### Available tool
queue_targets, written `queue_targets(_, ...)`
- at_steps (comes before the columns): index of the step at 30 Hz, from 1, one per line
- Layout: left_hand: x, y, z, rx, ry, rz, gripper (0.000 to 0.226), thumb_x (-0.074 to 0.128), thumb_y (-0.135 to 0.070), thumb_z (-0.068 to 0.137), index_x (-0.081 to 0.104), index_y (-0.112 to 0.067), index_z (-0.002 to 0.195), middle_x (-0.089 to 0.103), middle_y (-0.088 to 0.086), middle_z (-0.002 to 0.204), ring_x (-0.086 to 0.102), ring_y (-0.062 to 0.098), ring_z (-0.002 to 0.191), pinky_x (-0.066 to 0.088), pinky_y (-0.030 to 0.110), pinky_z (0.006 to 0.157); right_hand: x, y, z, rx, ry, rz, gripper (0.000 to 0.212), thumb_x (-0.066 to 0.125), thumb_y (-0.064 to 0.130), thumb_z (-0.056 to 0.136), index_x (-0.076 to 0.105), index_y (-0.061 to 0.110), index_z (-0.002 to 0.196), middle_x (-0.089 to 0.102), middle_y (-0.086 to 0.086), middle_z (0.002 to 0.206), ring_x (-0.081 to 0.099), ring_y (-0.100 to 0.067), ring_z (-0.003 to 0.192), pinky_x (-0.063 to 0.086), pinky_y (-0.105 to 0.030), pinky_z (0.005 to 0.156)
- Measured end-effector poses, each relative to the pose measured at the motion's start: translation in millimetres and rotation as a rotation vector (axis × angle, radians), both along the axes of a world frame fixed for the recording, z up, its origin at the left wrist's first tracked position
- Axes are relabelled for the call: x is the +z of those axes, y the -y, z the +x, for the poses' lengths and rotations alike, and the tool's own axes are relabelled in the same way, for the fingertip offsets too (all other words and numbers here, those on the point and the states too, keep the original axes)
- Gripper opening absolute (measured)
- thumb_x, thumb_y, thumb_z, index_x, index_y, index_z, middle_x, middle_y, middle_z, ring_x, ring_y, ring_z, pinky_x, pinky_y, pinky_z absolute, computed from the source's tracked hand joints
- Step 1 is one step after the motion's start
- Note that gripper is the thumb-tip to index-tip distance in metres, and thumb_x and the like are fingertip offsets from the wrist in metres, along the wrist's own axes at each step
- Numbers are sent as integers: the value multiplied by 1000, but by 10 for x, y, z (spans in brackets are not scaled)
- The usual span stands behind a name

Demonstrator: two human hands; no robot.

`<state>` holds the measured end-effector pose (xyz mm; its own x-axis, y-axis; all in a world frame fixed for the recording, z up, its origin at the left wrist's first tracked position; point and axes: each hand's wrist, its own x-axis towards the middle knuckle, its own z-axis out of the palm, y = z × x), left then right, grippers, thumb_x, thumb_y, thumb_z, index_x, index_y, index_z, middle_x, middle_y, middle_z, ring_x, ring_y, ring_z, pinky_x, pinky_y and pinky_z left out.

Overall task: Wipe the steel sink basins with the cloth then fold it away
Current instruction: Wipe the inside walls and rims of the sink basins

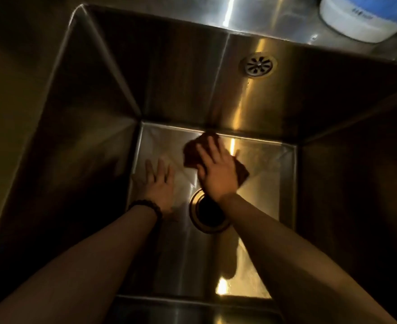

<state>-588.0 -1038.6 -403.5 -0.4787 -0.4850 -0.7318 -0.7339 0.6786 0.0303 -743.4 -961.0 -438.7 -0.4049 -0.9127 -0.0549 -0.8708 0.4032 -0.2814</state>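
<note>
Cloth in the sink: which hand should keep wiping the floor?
Right. The right hand is spread flat on the cloth near the back wall; the left hand lies bare on the basin floor.

Deep sink basin [263, 94] of brushed steel, walls and floor satin-glossy with streaked highlights at centre frame. Overflow grille [258, 65] on the far wall, polished metal. Drain ring [194, 206] in the floor, smooth bright metal. Cloth [190, 153], dark reddish-brown, matt, soft-looking fabric. Container [365, 22] at upper right, smooth white-and-blue plastic. Wrist bracelet [146, 206] of dark, dull beads.
</note>
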Motion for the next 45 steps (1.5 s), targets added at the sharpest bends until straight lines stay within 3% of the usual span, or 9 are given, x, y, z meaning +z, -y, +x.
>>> queue_targets(3,-82,-14,24,17,-9,-13,116,63,-62,76,-17,-19,148,-23,13,156,-21,43,140,6,69,110,-71,416,331,188,35,-18,50,54,30,91,45,24,139,34,-8,151,25,-33,141,19,-49,115)
queue_targets(7,-22,-28,50,-15,-3,-39,116,62,-62,76,-15,-18,150,-22,13,156,-18,43,141,10,67,110,-67,225,29,196,40,-31,50,60,28,87,49,24,136,41,-8,147,35,-31,137,28,-49,109)
queue_targets(13,4,-17,14,-22,3,-42,97,56,-41,89,-15,-16,150,-23,15,155,-20,46,140,12,66,110,24,-822,-906,-328,80,13,53,42,34,89,42,22,141,31,-8,153,24,-29,142,26,-49,113)
queue_targets(17,-58,-29,15,-18,-15,-51,94,55,-37,90,-15,-17,150,-24,15,155,-20,47,139,14,68,108,11,-610,-668,-508,19,-4,53,44,31,89,43,18,140,34,-13,151,24,-33,141,26,-50,112)
queue_targets(24,-126,-33,14,-42,18,-41,115,63,-56,79,-19,-13,148,-23,19,154,-21,50,138,10,69,109,-35,-54,-77,192,34,8,56,59,28,83,46,25,138,39,-11,148,33,-33,137,27,-54,110)
queue_targets(30,-119,-5,41,-20,-34,-20,134,73,-62,65,-21,-14,147,-21,19,155,-20,51,138,13,72,106,44,-1112,-685,-203,72,76,59,38,38,85,38,24,143,28,-10,154,22,-32,142,20,-49,115)
queue_targets(35,-76,-29,41,-26,-52,-62,132,76,-58,65,-17,-16,148,-19,17,156,-17,49,139,13,74,104,123,-1398,-519,-248,64,117,57,49,29,92,29,26,146,21,-8,156,11,-28,145,11,-46,117)
queue_targets(41,-86,-23,97,-78,-53,-74,144,74,-72,52,-19,-16,148,-20,17,156,-14,48,140,13,76,102,169,-1684,-205,-46,70,246,62,47,35,94,19,30,149,13,-8,158,3,-28,146,6,-49,117)
queue_targets(45,-32,-53,141,-88,-64,-50,141,73,-71,54,-17,-17,148,-26,18,154,-18,46,140,11,75,104,251,-2019,-50,237,142,307,65,36,50,89,29,21,147,20,-17,155,9,-37,143,13,-58,114)
